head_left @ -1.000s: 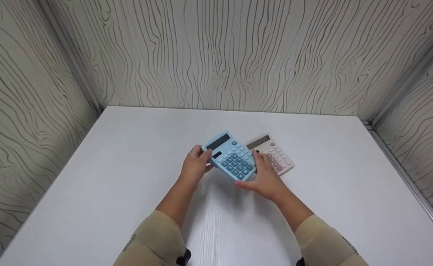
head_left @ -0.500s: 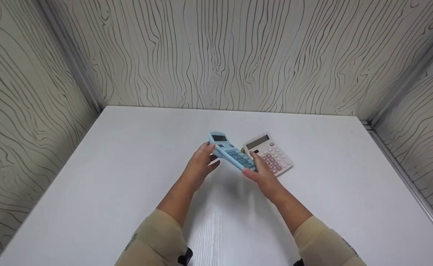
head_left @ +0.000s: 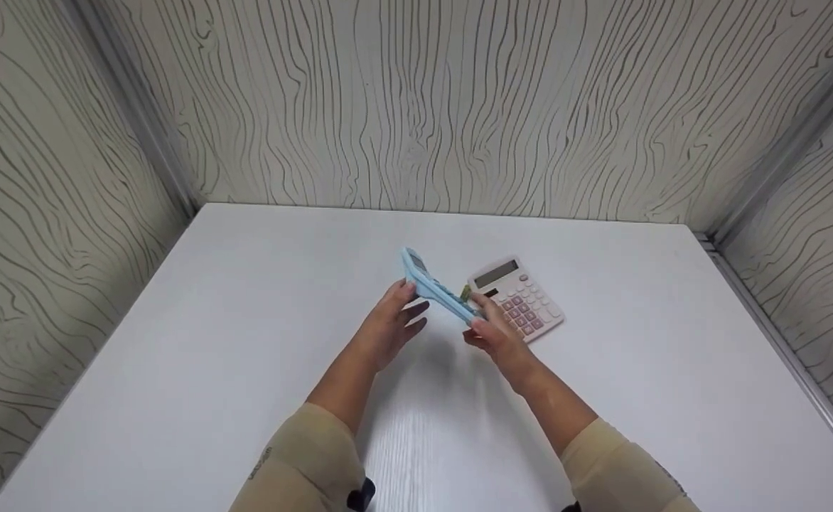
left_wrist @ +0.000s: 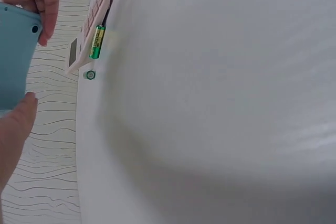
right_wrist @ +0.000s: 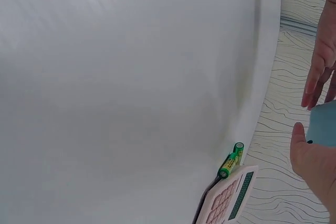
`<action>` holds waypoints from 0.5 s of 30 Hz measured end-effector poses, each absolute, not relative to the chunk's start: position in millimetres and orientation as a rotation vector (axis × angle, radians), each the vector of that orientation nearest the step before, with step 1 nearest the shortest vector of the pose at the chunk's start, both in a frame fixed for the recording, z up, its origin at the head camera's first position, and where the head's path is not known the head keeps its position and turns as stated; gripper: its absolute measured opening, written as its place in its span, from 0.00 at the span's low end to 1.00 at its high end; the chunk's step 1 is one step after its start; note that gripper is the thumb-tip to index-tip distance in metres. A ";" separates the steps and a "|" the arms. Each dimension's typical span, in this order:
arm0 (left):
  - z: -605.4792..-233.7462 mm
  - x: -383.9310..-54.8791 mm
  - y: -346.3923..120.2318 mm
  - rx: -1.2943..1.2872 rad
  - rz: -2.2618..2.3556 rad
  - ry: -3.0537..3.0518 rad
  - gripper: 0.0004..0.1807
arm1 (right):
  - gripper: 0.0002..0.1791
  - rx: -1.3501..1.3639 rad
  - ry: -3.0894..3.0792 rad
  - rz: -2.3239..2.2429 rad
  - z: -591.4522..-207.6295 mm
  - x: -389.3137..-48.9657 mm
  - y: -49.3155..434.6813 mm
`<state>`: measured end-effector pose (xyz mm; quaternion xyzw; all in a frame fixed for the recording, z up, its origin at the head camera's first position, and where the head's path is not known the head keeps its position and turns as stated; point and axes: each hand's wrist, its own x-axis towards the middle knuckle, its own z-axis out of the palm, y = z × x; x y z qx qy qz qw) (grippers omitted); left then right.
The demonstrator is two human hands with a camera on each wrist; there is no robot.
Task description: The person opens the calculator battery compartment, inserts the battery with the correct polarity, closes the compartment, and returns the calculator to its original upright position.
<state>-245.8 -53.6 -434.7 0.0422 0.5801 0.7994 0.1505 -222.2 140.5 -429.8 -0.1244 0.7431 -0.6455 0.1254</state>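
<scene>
A light blue calculator (head_left: 436, 293) is held above the table, tilted almost edge-on in the head view. My right hand (head_left: 500, 341) grips its lower end, thumb on the edge. My left hand (head_left: 386, 323) touches the upper end with the thumb, its other fingers spread straight below, apart from the case. The calculator's plain back (left_wrist: 14, 53) with a dark round hole faces the left wrist view. A pink-and-white calculator (head_left: 523, 295) lies face up on the table behind my right hand. Beside it are two green batteries, one battery (left_wrist: 97, 42) lengthwise, another battery (left_wrist: 90, 75) end-on.
The white table (head_left: 267, 299) spreads around both hands. Wood-grain patterned panels (head_left: 416, 107) rise behind it and at both sides. A metal rail (head_left: 793, 355) runs along its right edge.
The blue calculator has been tipped from face-on to nearly edge-on. My left fingers have spread away below it, and my right hand has turned with it. Part of a battery now shows by the pink calculator.
</scene>
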 end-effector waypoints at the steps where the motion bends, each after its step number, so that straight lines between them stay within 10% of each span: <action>1: -435.1 -245.6 -53.3 0.118 2.298 1.662 0.40 | 0.38 -0.378 2.147 -1.891 -430.1 -222.2 140.2; 15: -437.8 -246.6 -47.0 0.155 2.404 1.657 0.38 | 0.33 -0.514 2.052 -1.886 -433.2 -221.6 133.8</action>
